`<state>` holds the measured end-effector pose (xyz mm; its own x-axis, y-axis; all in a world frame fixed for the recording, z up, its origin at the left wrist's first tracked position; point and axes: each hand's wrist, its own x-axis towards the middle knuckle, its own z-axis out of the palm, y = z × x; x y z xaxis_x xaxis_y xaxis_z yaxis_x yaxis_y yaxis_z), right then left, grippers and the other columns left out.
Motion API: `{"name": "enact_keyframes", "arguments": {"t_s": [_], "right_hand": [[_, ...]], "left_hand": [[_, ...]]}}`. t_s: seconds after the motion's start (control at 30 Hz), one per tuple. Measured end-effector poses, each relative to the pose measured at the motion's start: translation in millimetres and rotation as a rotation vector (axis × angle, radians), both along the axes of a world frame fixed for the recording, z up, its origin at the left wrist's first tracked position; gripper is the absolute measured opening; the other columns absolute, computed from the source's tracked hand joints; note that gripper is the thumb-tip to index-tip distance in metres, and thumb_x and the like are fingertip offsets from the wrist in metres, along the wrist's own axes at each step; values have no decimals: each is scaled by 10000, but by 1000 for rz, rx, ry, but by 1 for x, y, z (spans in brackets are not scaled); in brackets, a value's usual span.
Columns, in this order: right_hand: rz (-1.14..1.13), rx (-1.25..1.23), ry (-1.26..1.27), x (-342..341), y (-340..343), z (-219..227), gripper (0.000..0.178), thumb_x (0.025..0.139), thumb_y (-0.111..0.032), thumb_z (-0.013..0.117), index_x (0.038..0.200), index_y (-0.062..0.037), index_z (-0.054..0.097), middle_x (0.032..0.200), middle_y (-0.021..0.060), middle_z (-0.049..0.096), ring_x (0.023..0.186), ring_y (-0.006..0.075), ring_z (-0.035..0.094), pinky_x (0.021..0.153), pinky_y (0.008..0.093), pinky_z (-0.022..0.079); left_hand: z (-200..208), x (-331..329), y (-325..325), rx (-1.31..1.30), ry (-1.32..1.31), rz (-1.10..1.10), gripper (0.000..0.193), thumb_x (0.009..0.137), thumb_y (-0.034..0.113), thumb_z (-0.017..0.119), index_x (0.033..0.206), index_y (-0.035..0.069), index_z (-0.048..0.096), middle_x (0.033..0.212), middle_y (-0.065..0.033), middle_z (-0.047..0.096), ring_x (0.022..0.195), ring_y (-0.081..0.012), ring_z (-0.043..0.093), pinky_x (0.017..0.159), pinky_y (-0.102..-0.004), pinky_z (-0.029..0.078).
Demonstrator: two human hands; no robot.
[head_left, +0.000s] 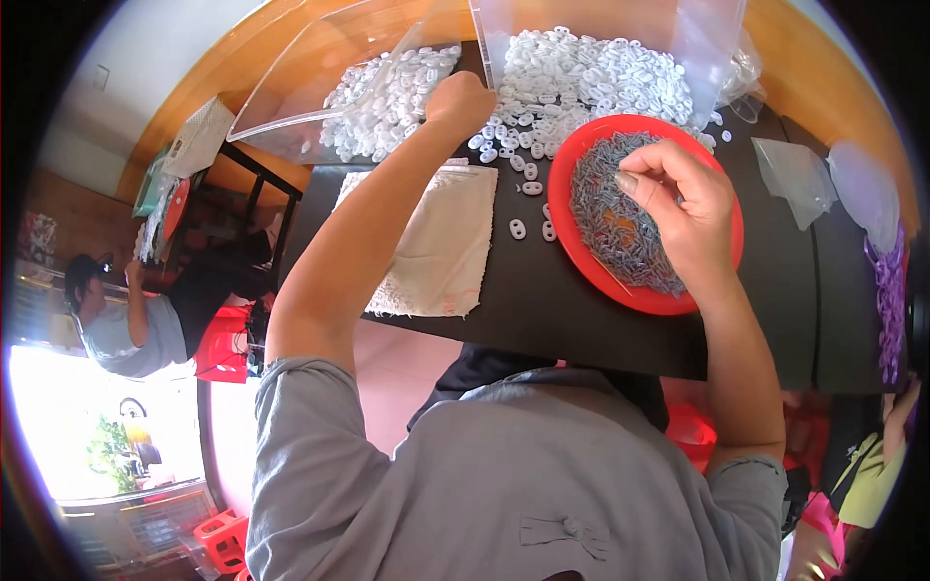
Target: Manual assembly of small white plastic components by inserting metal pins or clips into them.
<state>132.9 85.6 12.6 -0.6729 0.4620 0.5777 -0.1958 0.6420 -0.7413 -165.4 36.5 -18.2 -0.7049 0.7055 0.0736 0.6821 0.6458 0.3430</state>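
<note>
My left hand [462,102] is stretched far forward to the corner between two clear plastic bins. Its back faces me and the fingers curl inward; anything inside them is hidden. Small white two-holed plastic pieces [591,73] fill the bins and spill onto the dark table around this hand. Over a round red plate [570,242] hovers my right hand [683,194], thumb and forefinger pinched together. What the pinch holds is too small to make out. Many small, thin grey-blue pieces [605,184] cover the plate, and a thin stick [612,276] lies near its front rim.
A folded cream cloth [441,242] lies on the table [504,300] left of the plate. The left bin [291,131] is tilted. Clear plastic bags [794,179] and purple strands [886,300] are at the right. Another person [140,324] sits at the far left.
</note>
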Motion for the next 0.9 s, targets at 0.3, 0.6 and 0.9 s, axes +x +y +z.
{"name": "enact_keyframes", "arguments": {"t_s": [0.3,0.6,0.9], "right_hand": [[33,-10,3,2,-2,2,55,844,37,646,884,20,612,813,10,623,757,75,576,690,222,466],[6,-4,34,4,0,7,60,840,32,657,878,18,613,825,11,642,760,69,589,699,218,479],[-8,34,14,3,-2,6,66,835,33,663,872,15,612,825,15,647,772,72,597,712,220,484]], "left_hand": [[-5,25,-23,311,-392,-366,200,682,44,680,875,10,718,769,-69,685,695,-150,636,627,-279,504],[16,25,-44,557,-709,-367,247,672,-28,624,909,-23,694,788,-63,664,692,-128,624,615,-251,494],[-11,20,-32,329,91,-460,161,739,41,632,878,55,712,841,-101,678,759,-236,657,683,-346,513]]}}
